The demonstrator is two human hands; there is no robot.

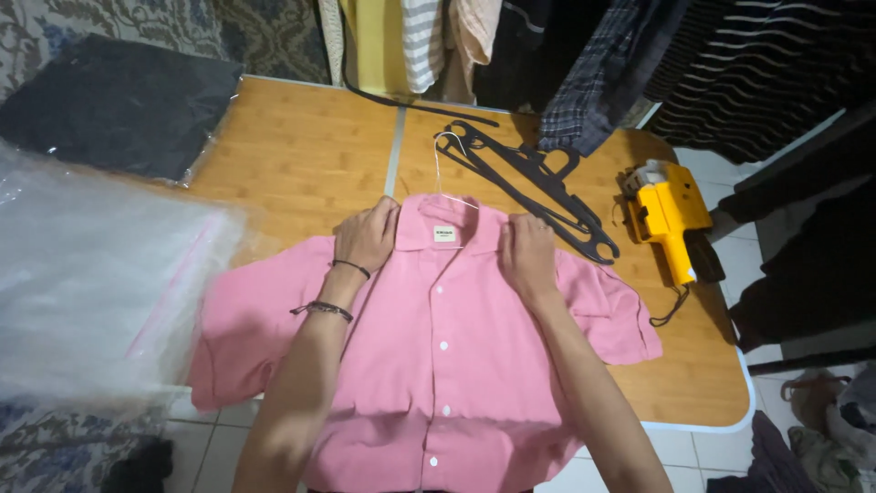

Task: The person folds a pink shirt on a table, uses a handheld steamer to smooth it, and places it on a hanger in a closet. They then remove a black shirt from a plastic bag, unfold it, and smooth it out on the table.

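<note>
Left hand (367, 236) is resting on the pink shirt (438, 365), fingers curled loosely and pressing the cloth just left of the collar; not clamped on anything that can be made out. Two dark cord bracelets are sitting on that wrist. Right hand (527, 256) is lying on the shirt's other shoulder, fingers bent down onto the fabric, thumb side toward the collar; whether it is pinching cloth cannot be told.

One pink shirt, short-sleeved, is lying face up and buttoned on the wooden counter (301, 146), collar pointing away from the person, hem hanging over the near edge. Both sleeves are spreading outward. A small white label is showing inside the collar. White buttons: five are showing down the front. One thin wire hanger (442, 169) is poking out past the collar.

Black plastic hangers (538, 183) are lying stacked beside it, count unclear. One yellow handheld tagging tool (671, 219) is sitting near the counter's right edge. Clear plastic bags (82, 292) are piling at the left; one dark folded garment (114, 105) is sitting in a bag beyond them.
</note>
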